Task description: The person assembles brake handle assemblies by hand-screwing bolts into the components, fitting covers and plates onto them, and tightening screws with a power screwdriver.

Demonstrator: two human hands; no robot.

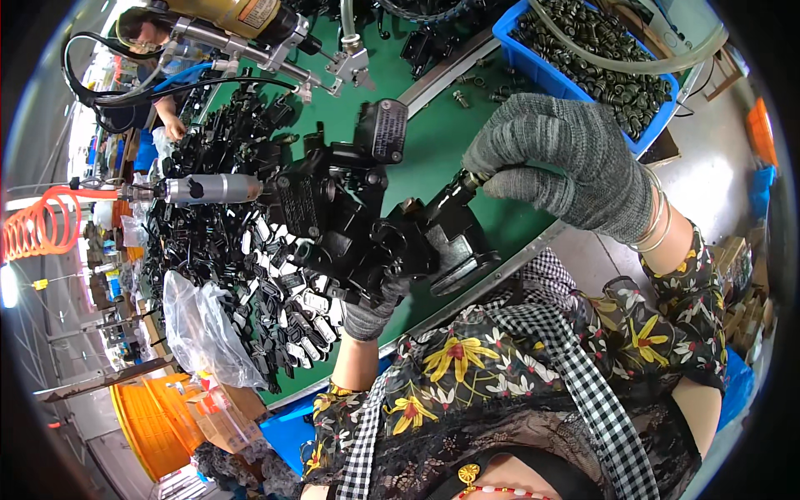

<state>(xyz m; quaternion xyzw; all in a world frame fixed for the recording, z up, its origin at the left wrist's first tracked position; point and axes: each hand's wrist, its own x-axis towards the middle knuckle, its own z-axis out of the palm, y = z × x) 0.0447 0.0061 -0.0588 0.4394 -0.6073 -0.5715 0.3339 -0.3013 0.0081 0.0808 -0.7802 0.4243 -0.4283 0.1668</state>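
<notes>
A grey knitted glove covers my right hand [567, 158]. Its thumb and fingertips pinch a small metal fitting [473, 178] against the end of a black part's arm [450, 198]. My left hand [375, 315], gloved the same way, is closed under a cluster of black cast parts [400, 246]. Most of its fingers are hidden behind them. One block with a printed face [388, 131] stands up at the top of the cluster. Which of these pieces are joined cannot be made out.
A blue bin [517, 58] of small metal fittings stands at the far right. Black parts [200, 183] heap up on the left beside a clear plastic bag [208, 333]. A silver air tool [215, 189] has an orange coiled hose. Above hangs a yellow-bodied tool [242, 15]. A co-worker's hand [173, 127] shows far left.
</notes>
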